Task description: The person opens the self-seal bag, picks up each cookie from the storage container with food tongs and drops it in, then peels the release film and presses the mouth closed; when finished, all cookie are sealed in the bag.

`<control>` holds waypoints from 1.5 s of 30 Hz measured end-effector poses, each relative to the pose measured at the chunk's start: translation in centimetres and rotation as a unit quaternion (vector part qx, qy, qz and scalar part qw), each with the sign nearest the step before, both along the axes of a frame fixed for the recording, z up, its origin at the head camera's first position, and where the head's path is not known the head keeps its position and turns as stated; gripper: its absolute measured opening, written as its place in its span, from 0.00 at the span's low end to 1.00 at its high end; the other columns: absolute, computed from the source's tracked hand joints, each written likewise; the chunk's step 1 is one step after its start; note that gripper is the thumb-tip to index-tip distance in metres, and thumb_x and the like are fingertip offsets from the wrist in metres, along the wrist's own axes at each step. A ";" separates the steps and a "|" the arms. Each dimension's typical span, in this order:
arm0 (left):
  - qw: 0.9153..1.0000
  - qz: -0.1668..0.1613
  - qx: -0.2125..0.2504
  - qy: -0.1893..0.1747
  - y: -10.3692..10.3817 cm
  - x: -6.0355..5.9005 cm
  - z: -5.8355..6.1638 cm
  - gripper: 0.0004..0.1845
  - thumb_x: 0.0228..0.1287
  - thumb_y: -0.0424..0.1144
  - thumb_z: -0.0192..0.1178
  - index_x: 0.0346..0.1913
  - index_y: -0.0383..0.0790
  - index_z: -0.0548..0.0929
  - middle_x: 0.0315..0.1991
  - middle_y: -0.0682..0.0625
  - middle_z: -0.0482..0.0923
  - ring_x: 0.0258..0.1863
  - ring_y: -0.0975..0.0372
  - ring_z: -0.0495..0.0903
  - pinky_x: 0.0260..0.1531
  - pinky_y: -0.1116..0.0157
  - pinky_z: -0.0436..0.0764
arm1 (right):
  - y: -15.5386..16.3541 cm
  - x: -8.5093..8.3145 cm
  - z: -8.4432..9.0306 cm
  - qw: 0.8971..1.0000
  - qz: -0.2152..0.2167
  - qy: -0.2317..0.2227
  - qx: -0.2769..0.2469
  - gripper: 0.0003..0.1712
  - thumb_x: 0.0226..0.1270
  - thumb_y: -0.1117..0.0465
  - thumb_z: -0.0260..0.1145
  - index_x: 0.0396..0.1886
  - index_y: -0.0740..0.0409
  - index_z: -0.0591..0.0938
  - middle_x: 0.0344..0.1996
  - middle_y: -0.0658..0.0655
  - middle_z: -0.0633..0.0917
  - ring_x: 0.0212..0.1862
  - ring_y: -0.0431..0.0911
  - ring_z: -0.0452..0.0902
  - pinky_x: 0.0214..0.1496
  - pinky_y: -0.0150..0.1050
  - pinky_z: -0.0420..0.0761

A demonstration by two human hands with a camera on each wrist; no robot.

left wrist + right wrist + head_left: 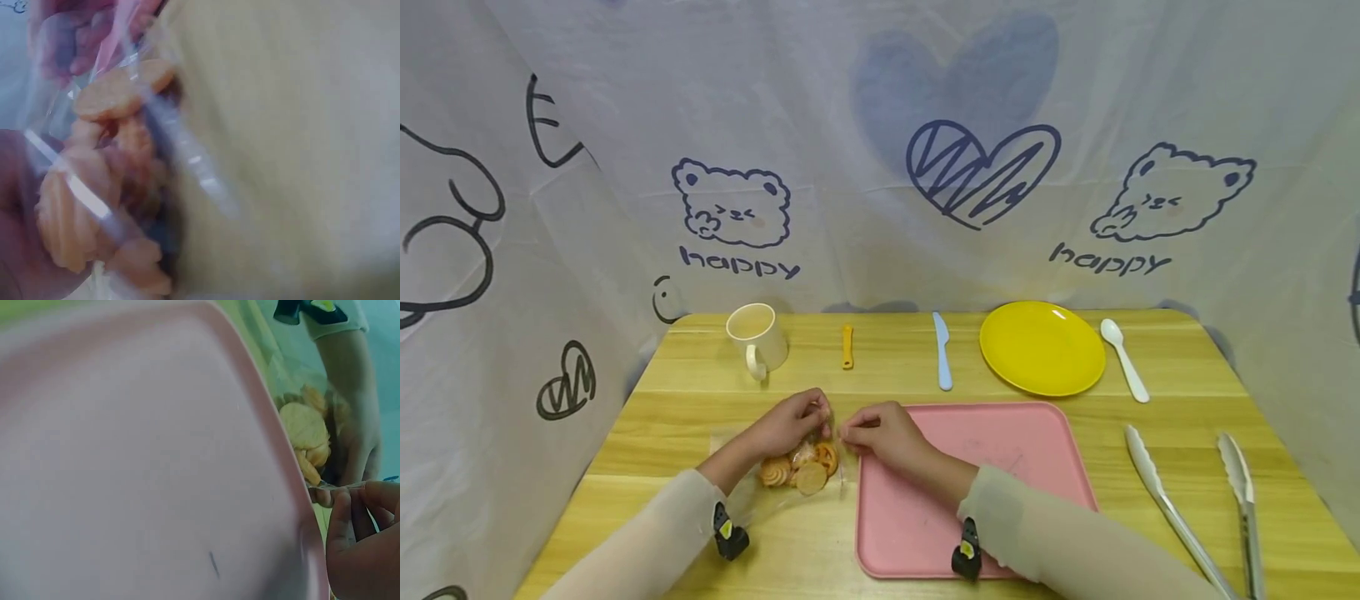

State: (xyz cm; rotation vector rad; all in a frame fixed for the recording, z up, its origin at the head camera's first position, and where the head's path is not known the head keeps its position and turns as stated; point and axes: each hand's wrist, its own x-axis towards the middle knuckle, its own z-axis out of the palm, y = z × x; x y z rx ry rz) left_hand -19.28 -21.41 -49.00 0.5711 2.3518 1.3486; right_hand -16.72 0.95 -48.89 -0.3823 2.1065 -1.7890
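A clear plastic bag of cookies [797, 471] lies on the wooden table [685, 417], just left of a pink tray [985, 500]. My left hand [818, 417] pinches the bag's top edge from the left. My right hand [848, 432] pinches the same edge from the right, its wrist over the tray's left part. The blurred left wrist view shows the cookies [106, 175] through the plastic. In the right wrist view the cookies [306, 434] sit beyond the tray's rim [275, 437], and my right fingers [356, 519] hold a thin strip of plastic.
Along the back stand a cream mug [757, 337], a small orange tool [847, 346], a light blue knife [942, 354], a yellow plate [1041, 347] and a white spoon [1124, 358]. Metal tongs [1195, 508] lie at the right. Printed cloth walls enclose the table.
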 end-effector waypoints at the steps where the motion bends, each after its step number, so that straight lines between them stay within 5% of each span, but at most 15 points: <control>1: 1.000 0.003 -0.008 0.011 0.1 0.1 -0.1 0.09 0.83 0.31 0.46 0.42 0.30 0.74 0.31 0.42 0.83 0.32 0.60 0.80 0.35 0.68 0.80 | 0.2 0.2 0.1 1.000 0.002 0.004 0.003 0.09 0.70 0.65 0.71 0.40 0.69 0.90 0.33 0.56 0.90 0.34 0.39 0.83 0.38 0.31 0.85; 7: 0.998 0.013 -0.025 0.049 0.6 0.7 -0.2 0.10 0.84 0.34 0.46 0.42 0.34 0.74 0.29 0.45 0.80 0.28 0.61 0.76 0.31 0.68 0.78 | 1.2 1.8 0.2 0.998 0.016 -0.037 -0.039 0.09 0.69 0.66 0.71 0.42 0.71 0.89 0.40 0.62 0.90 0.42 0.46 0.88 0.46 0.39 0.89; 12: 0.997 0.019 -0.035 0.072 0.7 0.9 -0.5 0.10 0.84 0.34 0.46 0.41 0.37 0.74 0.28 0.48 0.79 0.27 0.63 0.76 0.31 0.69 0.77 | 2.3 3.3 0.4 0.997 0.018 -0.063 -0.050 0.10 0.69 0.64 0.72 0.42 0.69 0.89 0.40 0.62 0.91 0.40 0.41 0.87 0.47 0.38 0.88; 24: 0.994 0.021 -0.063 0.089 0.7 1.2 -0.6 0.10 0.84 0.34 0.46 0.41 0.39 0.75 0.28 0.51 0.80 0.26 0.64 0.77 0.31 0.68 0.78 | 5.5 6.5 1.8 0.989 0.042 -0.097 -0.099 0.12 0.70 0.65 0.71 0.43 0.73 0.87 0.41 0.65 0.91 0.42 0.43 0.87 0.48 0.38 0.88; 45: 0.990 0.012 -0.079 0.119 0.6 1.2 -1.0 0.09 0.84 0.35 0.46 0.42 0.42 0.75 0.28 0.54 0.79 0.25 0.66 0.75 0.28 0.69 0.76 | 8.9 11.1 2.8 0.969 0.130 -0.101 -0.185 0.18 0.72 0.66 0.68 0.45 0.84 0.81 0.42 0.59 0.91 0.47 0.45 0.88 0.50 0.38 0.89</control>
